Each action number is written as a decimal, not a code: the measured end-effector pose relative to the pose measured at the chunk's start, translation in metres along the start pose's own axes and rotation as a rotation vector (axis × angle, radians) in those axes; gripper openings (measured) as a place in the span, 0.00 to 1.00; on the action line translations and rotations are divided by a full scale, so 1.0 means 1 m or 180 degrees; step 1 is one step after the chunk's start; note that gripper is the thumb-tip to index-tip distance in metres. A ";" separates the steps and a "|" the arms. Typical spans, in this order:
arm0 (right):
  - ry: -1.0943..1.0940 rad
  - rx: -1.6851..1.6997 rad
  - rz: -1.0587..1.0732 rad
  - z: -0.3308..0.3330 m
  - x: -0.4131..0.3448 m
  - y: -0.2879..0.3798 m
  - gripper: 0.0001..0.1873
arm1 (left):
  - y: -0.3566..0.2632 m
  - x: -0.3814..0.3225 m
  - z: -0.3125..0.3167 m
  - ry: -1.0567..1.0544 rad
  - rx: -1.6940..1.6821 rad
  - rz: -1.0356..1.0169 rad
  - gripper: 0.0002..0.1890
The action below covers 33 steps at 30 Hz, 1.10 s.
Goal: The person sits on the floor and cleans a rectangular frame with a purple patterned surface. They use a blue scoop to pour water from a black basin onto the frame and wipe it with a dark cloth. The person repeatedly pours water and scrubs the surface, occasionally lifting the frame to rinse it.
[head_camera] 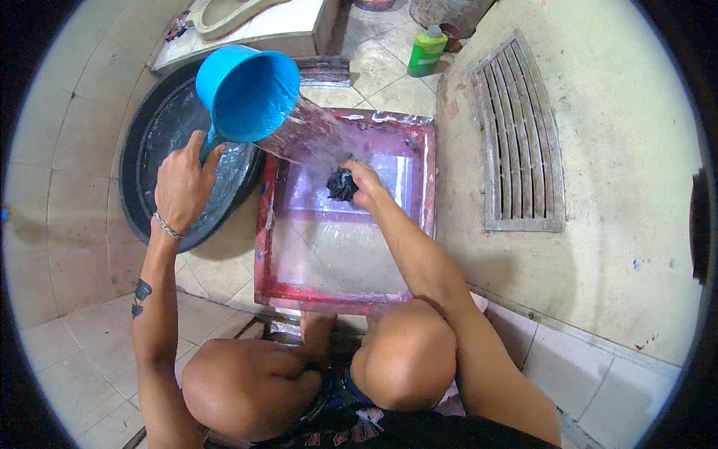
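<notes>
My left hand [188, 179] is closed round the handle of a blue plastic water dipper [247, 95], tilted to the right above the rim of a black tub. Water pours from it onto a screen printing frame [345, 307] with red and purple stains, which lies on the tiles before my knees. With my right hand [363, 182] I grip a wet black cloth [341, 186] against the purple mesh in the frame's upper half. The mesh nearer to me looks pale and see-through. Splashing water partly blurs the area above the cloth.
A large black tub [126, 185] holding water stands at the left by a tiled wall. Behind the frame are a green bottle [426, 51] and a raised white ledge [269, 33]. A slatted vent [521, 146] is set in the wall on the right.
</notes>
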State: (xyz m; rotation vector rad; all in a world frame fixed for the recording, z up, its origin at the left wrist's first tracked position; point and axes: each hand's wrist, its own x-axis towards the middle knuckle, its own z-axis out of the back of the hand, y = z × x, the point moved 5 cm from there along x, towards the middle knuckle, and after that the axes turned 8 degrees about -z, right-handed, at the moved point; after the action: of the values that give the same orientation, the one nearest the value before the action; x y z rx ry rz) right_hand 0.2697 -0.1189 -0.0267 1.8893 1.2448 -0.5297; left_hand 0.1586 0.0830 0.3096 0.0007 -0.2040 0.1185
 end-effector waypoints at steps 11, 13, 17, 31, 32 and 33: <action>-0.0315 0.0577 0.0337 0.006 0.024 -0.007 0.12 | -0.040 0.017 0.002 -0.0117 0.0035 -0.0834 0.14; -0.0445 0.0186 0.0329 -0.009 -0.006 0.003 0.08 | -0.043 0.019 -0.001 -0.0228 0.0052 -0.0849 0.14; -0.0686 -0.0748 0.0704 -0.029 -0.041 0.030 0.08 | -0.043 0.022 -0.004 -0.0323 0.0041 -0.0861 0.16; -0.0706 -0.6346 0.2532 0.033 -0.130 -0.065 0.23 | -0.023 0.017 -0.006 -0.0139 -0.0114 -0.0198 0.18; -0.0641 -0.6398 0.2423 0.042 -0.129 -0.074 0.23 | -0.021 0.014 -0.007 -0.0128 -0.0122 -0.0196 0.18; -0.0705 -0.5993 0.2342 0.046 -0.128 -0.071 0.23 | -0.018 0.010 -0.006 -0.0102 -0.0107 -0.0175 0.18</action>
State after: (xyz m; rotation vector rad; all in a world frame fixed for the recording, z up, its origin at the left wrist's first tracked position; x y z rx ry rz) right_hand 0.1542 -0.2139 0.0081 0.4362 0.3240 0.6819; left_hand 0.1714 0.0664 0.3057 -0.0251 -0.2378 0.0603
